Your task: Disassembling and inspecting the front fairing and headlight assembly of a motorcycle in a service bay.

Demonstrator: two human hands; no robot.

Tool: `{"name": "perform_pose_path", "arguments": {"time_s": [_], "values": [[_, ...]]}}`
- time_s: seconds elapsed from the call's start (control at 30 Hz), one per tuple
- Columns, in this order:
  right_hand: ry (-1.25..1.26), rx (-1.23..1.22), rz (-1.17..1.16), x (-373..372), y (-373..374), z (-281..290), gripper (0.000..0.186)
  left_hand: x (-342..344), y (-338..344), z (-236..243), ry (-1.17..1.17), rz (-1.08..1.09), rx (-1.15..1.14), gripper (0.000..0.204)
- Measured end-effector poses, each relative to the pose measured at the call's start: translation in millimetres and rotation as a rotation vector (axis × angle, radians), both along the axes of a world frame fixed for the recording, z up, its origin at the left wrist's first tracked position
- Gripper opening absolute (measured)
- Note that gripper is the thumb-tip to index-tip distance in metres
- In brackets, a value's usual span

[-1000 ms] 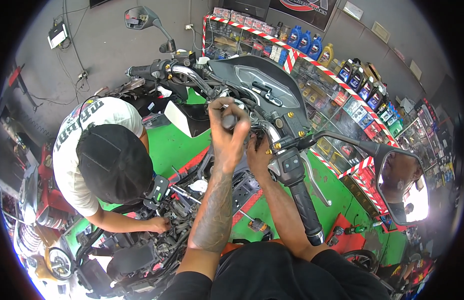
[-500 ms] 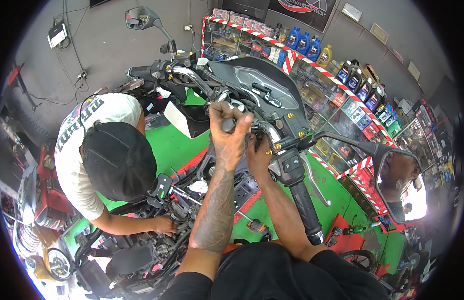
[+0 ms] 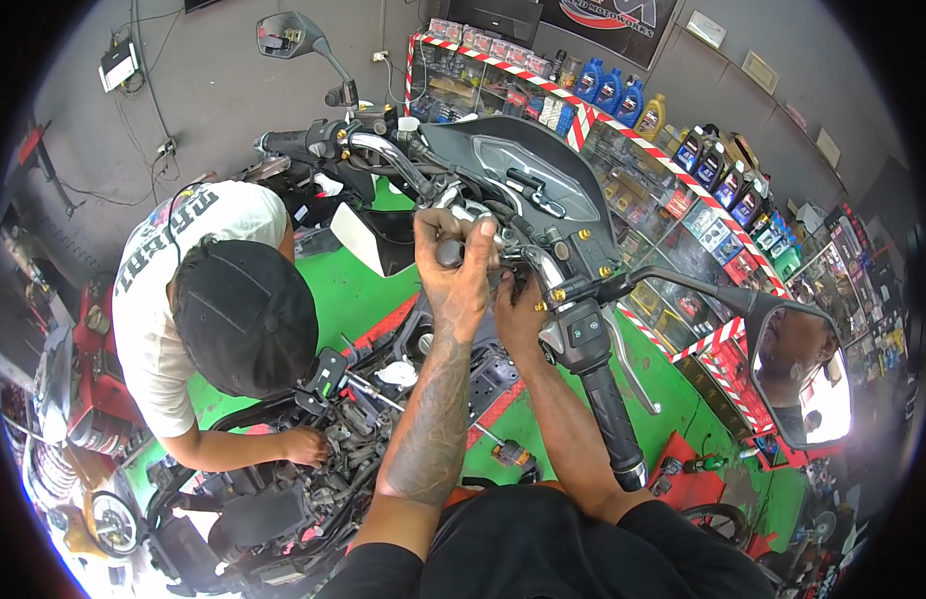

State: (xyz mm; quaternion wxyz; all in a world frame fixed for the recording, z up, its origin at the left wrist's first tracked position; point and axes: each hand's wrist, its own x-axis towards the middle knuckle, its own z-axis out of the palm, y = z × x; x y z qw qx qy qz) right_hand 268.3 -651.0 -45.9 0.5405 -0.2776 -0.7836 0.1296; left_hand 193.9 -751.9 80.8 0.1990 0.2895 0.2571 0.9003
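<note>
Black grip [image 3: 613, 427] juts in beside the right forearm [image 3: 571, 411]. Left hand [image 3: 461, 285] is curled snug around a dark round-ended handle [image 3: 450, 254] by the handlebar [image 3: 385, 152]; right hand [image 3: 520, 314] is tucked just beside it, fingertips blocked, can't tell its hold. Co-worker [image 3: 223, 309] leans in left, glass display case [image 3: 580, 127] beyond.

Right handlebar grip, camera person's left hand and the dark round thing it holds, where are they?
Right handlebar grip [image 3: 610, 419], head view, on its middle.
Left hand [image 3: 451, 285], head view, on its middle.
Dark round thing [image 3: 450, 254], head view, on its near end.
</note>
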Motion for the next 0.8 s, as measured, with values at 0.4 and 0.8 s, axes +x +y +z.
{"name": "perform_pose_path", "arguments": {"time_s": [0.4, 0.8], "values": [[-0.010, -0.274, -0.102, -8, -2, -7, 0.038, -21, -5, 2, 0.332, 0.172, -0.012, 0.032], [-0.117, -0.292, 0.074, 10, 26, -35, 0.043, -9, -1, -10, 0.392, 0.097, -0.077, 0.064]]}}
